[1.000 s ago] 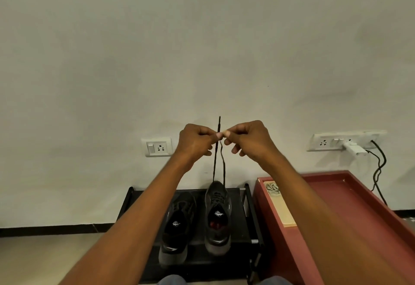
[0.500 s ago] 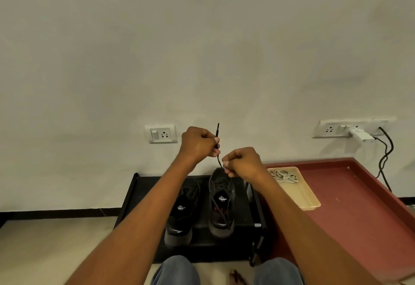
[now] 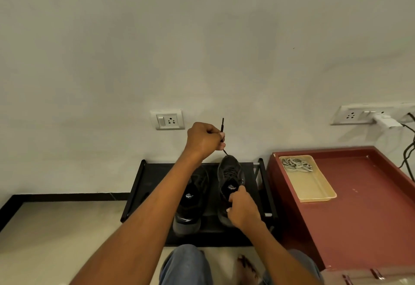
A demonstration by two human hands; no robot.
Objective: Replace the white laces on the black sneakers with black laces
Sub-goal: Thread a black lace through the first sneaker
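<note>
Landmark: low black metal shoe rack (image 3: 143, 191) against the wall.

Nearest you, your right hand (image 3: 242, 209) has come down from chest height to the rack since half a second ago. It now rests on the right-hand black mesh sneaker (image 3: 230, 172), fingers curled at the collar beside the tongue logo. You cannot tell from this view whether it pinches a lace end or only steadies the shoe.

Beside it on the rack, the left-hand black sneaker (image 3: 190, 197) sits untouched; its lacing is too dark to read.

Above the rack's far edge, your left hand (image 3: 203, 139) stays raised, thumb and forefinger pinching the thin black lace (image 3: 222, 124). The tip stands up past the fingers; the lower run slants down to the right-hand sneaker's toe end.

Right of the rack, on the red cabinet top (image 3: 370, 206), the beige plastic tray (image 3: 314, 189) holds a heap of white laces (image 3: 295, 164).

Judgement: white laces are out; black lacing on the right-hand sneaker is under way. The hands have parted, likely to draw slack or start the next eyelet.
</note>
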